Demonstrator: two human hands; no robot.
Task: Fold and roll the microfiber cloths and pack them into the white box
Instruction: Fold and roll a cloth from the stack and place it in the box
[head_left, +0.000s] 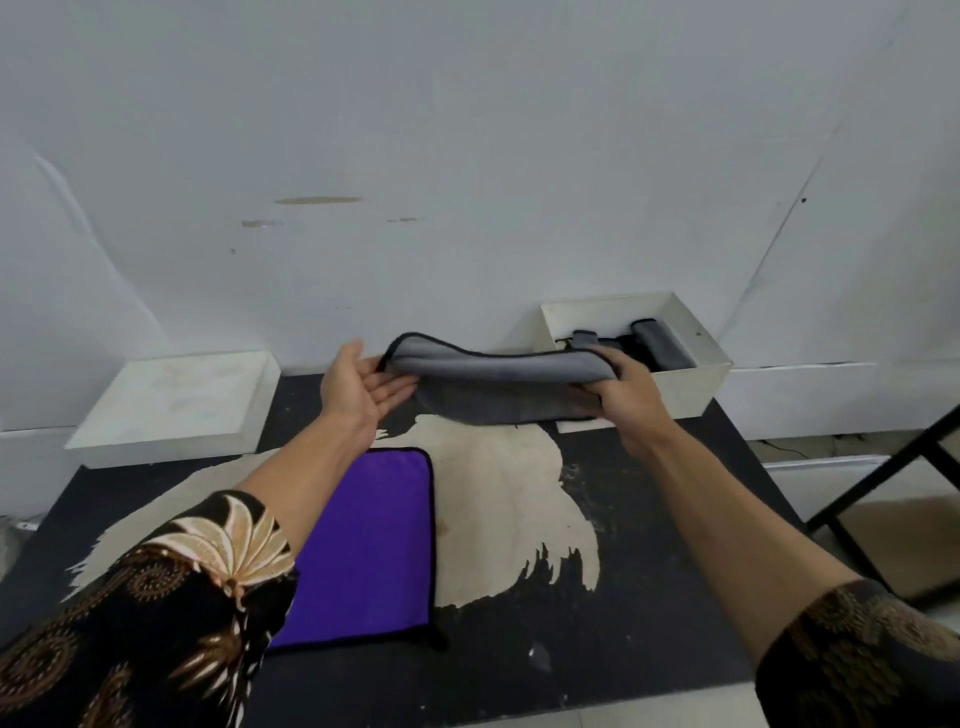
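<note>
right hand (626, 397) grips folded grey cloth (498, 382), left hand (363, 387) open beside it; rolling likely next, before white box (691, 387).

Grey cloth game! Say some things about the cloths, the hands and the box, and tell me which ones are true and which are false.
1. The right hand grips one end of the grey cloth. True.
2. The left hand is curled into a fist. False: its fingers are straight, at the cloth's other end.
3. The purple cloth lies flat on the table. True.
4. The white box is empty. False: rolled cloths already lie in it.
5. The grey cloth sits inside the box. False: it is held up above the table, in front of the box.
</note>
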